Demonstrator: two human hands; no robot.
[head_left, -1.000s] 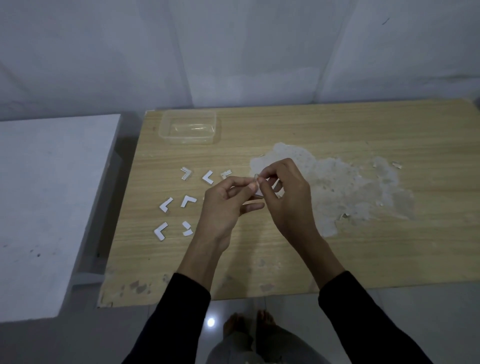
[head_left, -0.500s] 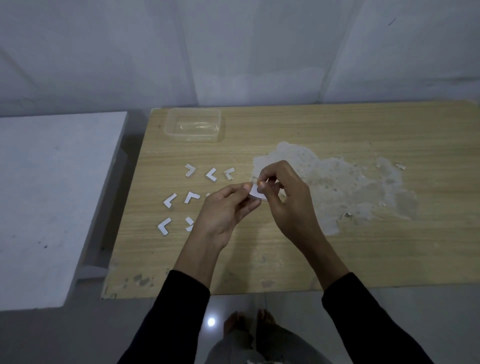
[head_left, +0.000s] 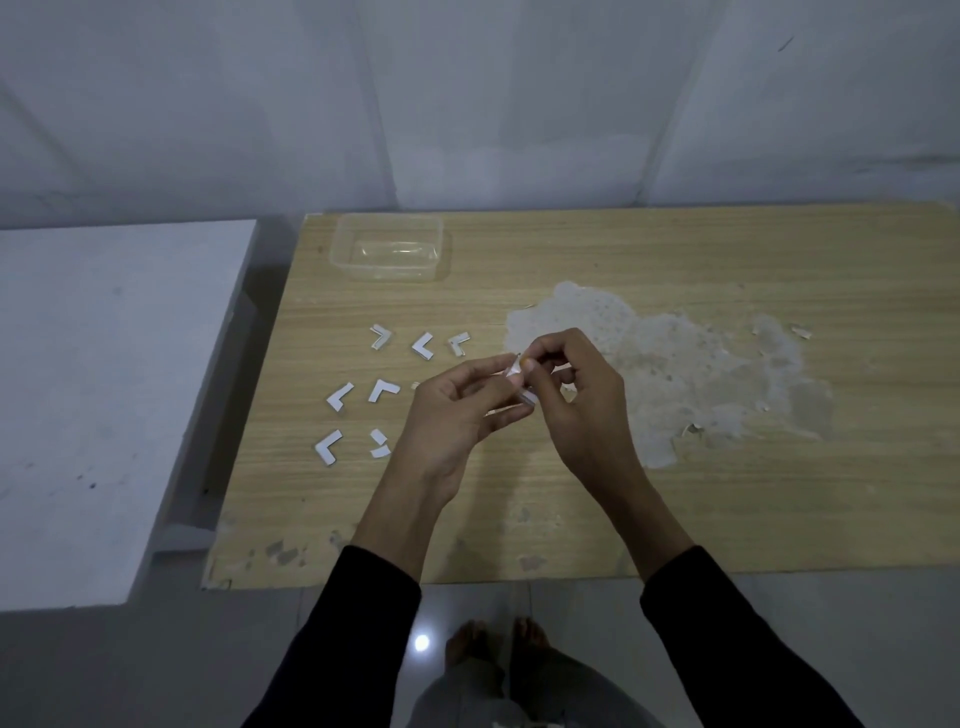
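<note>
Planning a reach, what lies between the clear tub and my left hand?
Head view: white L-shaped pieces lie on the tabletop between the clear tub and the left hand.

Thing: small white piece (head_left: 521, 383), mostly hidden by fingers
Place: pinched between left hand (head_left: 451, 418) and right hand (head_left: 577, 402), above the bench (head_left: 524, 499)

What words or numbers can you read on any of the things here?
There are none: no words, numbers or signs show anywhere.
The white corner pieces on the table look blank.
The clear box has no label that shows.
The small white piece pinched between the left hand and right hand is mostly hidden.
</note>
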